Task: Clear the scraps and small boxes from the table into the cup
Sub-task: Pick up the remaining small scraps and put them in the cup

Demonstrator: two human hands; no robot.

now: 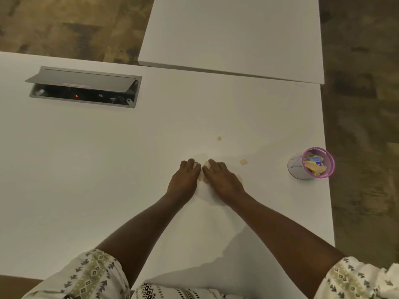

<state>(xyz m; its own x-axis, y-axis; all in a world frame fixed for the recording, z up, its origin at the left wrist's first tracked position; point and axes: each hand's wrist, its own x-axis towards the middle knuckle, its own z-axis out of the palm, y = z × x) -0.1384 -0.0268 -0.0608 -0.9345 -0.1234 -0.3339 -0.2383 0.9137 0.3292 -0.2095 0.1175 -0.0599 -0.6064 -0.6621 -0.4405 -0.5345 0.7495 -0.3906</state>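
Patterned sleeves (90, 275) frame two bare forearms reaching out over the white table (86, 180).

Both hands lie palm-down side by side, fingertips almost meeting: the left hand (183, 180) and right hand (223, 182) press together on a small heap of tan scraps (204, 169), which peeks out between them; whether either actually grips any I cannot tell. To the right, near the table's edge, stands the cup (311, 164), pink-rimmed with blue scribbles on its side, nothing readable, already holding tan and blue bits. Two loose scraps lie apart from the hands: one (243, 162) just right of the right hand, another (219, 138) farther off.
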